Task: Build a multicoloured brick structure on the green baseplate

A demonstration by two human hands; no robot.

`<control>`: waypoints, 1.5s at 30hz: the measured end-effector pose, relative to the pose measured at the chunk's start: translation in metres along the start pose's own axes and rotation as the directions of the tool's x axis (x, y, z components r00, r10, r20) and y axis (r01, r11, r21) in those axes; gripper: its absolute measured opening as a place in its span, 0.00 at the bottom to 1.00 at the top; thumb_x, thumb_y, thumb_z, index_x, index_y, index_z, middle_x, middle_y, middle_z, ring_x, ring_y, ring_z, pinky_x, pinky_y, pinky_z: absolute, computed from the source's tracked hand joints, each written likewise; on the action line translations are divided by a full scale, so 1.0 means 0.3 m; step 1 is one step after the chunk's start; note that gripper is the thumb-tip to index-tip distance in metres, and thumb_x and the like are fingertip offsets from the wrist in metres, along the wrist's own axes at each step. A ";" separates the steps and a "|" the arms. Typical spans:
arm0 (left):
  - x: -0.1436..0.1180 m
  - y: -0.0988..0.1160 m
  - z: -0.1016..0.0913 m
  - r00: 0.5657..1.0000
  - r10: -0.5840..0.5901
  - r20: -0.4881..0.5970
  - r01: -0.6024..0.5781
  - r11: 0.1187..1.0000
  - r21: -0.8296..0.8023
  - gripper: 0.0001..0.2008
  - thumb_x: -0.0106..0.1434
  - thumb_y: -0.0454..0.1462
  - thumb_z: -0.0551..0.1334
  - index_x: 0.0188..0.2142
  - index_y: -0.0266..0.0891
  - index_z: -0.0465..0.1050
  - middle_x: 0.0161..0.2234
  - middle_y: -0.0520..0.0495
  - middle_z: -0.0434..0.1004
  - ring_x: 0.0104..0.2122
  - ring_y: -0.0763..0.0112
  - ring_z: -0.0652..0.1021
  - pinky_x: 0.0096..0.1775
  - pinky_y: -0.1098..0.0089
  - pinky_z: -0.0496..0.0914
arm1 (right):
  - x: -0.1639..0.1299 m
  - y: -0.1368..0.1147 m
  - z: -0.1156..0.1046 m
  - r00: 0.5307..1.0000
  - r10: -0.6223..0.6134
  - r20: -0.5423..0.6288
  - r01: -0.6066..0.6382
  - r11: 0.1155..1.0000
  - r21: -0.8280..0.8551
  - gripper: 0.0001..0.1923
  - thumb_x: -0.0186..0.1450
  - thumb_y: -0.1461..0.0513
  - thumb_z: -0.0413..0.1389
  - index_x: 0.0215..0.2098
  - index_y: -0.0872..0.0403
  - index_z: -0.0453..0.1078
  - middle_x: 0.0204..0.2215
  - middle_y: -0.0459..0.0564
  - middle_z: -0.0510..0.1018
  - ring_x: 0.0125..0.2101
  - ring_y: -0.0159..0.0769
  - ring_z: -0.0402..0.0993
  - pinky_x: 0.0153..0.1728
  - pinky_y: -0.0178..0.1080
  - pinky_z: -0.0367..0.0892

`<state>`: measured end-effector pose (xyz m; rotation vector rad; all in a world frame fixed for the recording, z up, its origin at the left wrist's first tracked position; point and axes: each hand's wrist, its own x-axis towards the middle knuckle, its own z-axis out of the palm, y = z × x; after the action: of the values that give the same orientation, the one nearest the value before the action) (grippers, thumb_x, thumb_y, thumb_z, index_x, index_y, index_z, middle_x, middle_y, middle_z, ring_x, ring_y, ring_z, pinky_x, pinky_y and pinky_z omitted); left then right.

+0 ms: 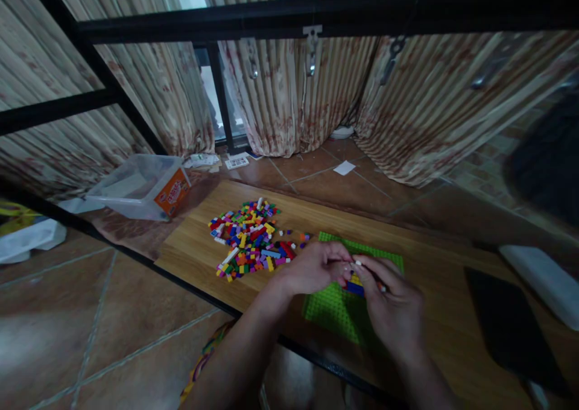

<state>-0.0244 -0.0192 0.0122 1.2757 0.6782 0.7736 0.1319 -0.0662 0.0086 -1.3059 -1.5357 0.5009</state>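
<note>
Hands: left hand [314, 267] and right hand [389, 304] meet over the green baseplate [337, 307] on the counter [434, 259], both clenched on a small brick assembly [355, 283].
Technique: steadying the assembly while pressing squarely would likely seat pieces best.
Counts: one baseplate, one loose brick pile [251, 241], one clear tub [140, 187].

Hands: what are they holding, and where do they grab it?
Both hands, left hand and right hand, pinch a small stack of bricks by its top, above the green baseplate.
</note>
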 end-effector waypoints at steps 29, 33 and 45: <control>-0.039 0.050 -0.152 0.997 -0.026 -0.070 0.049 0.933 0.356 0.05 0.60 0.35 0.61 0.35 0.35 0.71 0.28 0.51 0.74 0.29 0.74 0.73 0.33 0.74 0.66 | -0.032 -0.062 0.142 0.992 0.072 -0.103 -0.087 0.985 -0.148 0.14 0.69 0.56 0.51 0.46 0.52 0.73 0.39 0.52 0.80 0.37 0.38 0.76 0.40 0.41 0.70; -0.023 0.046 -0.098 1.000 -0.028 0.002 0.027 0.960 0.278 0.05 0.60 0.35 0.62 0.35 0.35 0.70 0.29 0.51 0.74 0.30 0.75 0.73 0.34 0.74 0.65 | -0.021 -0.038 0.076 0.998 0.053 0.027 -0.047 0.984 -0.171 0.14 0.70 0.56 0.49 0.43 0.51 0.75 0.38 0.52 0.79 0.38 0.38 0.75 0.40 0.40 0.69; 0.033 -0.007 -0.017 0.993 0.076 -0.094 -0.028 0.904 0.427 0.06 0.63 0.36 0.60 0.38 0.36 0.73 0.34 0.48 0.77 0.35 0.71 0.76 0.40 0.71 0.69 | 0.014 0.066 -0.125 0.987 0.151 0.047 -0.136 0.962 -0.236 0.11 0.67 0.56 0.54 0.37 0.52 0.76 0.35 0.48 0.78 0.34 0.37 0.75 0.37 0.39 0.67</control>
<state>-0.0223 -0.0084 0.0090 1.6629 0.9409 0.7669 0.1746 -0.0666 0.0091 -1.6039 -1.5965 0.4688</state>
